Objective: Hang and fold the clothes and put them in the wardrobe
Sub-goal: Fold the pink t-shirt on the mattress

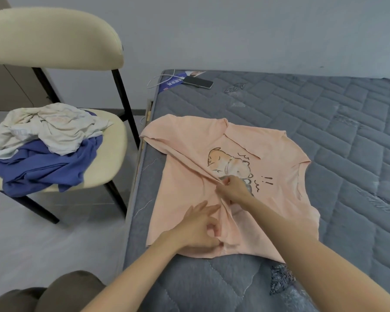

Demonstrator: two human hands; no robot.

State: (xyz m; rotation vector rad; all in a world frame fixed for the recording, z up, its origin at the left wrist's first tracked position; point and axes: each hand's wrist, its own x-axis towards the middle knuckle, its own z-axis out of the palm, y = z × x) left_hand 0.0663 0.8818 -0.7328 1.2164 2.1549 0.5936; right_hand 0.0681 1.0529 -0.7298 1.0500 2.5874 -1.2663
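Peach T-shirt (pixel 185 167) lies front-up on the grey quilted mattress (pixel 324 122), near its left edge, neckline pointing away and hem toward the person. It is mostly spread flat. A raised crease runs diagonally from the left sleeve down to the middle, then on to the hem. The chest print (pixel 230 164) is a cartoon animal in orange and grey, with black squiggle marks and "!!" beside it. Right hand (pixel 233 190) sits mid-shirt with its grip closed, pinching the crease just below the print. Left hand (pixel 198 230) is near the hem. Two of its fingers lie out on the cloth, and the others and the thumb are curled onto the same crease. On the mattress's far-left corner are a dark phone (pixel 198 82), a white cable (pixel 160 78) and a blue label (pixel 170 84). The label's white writing is too small to read. The cream chair (pixel 54 37) to the left holds a crumpled white garment (pixel 52 127) on top of a blue garment (pixel 43 167).
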